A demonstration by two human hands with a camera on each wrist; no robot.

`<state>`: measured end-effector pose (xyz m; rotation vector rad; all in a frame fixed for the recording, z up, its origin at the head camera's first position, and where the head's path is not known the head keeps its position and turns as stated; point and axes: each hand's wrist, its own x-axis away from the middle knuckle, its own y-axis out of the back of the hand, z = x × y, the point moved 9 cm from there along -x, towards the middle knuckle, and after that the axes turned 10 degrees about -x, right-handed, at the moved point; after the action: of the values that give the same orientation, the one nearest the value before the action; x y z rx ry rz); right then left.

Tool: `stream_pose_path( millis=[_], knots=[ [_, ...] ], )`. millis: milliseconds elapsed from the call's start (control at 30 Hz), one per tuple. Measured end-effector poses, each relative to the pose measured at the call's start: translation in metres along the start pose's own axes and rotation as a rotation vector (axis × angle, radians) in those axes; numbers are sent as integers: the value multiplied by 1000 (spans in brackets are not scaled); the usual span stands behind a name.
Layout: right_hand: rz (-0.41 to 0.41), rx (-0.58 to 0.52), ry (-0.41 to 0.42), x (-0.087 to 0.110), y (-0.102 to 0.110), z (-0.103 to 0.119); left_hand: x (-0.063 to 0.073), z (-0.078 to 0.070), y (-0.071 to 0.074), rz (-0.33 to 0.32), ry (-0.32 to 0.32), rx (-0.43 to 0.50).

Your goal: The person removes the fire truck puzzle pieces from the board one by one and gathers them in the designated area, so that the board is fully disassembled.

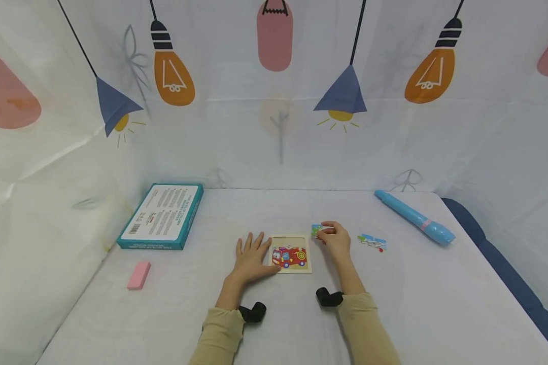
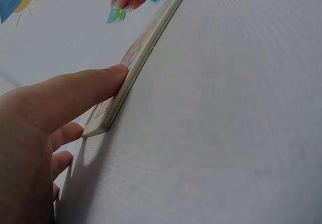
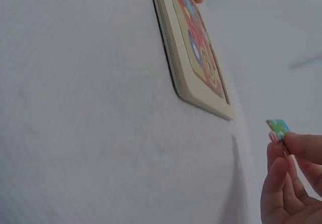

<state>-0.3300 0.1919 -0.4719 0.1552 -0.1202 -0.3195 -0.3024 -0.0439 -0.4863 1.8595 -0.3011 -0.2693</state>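
A wooden puzzle board (image 1: 290, 271) with a red fire engine picture lies flat on the table; bare wood shows in the upper part of its recess. My left hand (image 1: 250, 261) rests at its left side with fingers spread. In the left wrist view, the left thumb (image 2: 95, 83) touches the board's edge. To the right of the board, my right hand (image 1: 338, 244) pinches a blue and green puzzle piece (image 1: 316, 230) between thumb and fingers, held above the table. More puzzle pieces (image 1: 373, 241), blue with white and red, lie right of that hand.
A teal-edged box (image 1: 164, 213) lies at the back left, with a pink block (image 1: 139, 275) in front of it. A long light-blue tube-shaped object (image 1: 415, 218) lies at the back right. Printed white cloth (image 1: 237, 142) hangs behind the table.
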Motion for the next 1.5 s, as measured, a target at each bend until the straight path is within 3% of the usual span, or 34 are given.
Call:
stream_pose_path(
  millis=[467,800,1067,1500],
  knots=[
    [-99,63,-8,0,50,-5,0,1,-1,-3,-4,-4],
    [-196,219,73,-2,76,-4,-2,4,-6,11,2,-17],
    [-257,368,120,-2,83,1,-1,3,-4,10,-3,-17],
    [-213,478,84,-6,82,-2,0,0,0,0,-4,-1]
  ],
)
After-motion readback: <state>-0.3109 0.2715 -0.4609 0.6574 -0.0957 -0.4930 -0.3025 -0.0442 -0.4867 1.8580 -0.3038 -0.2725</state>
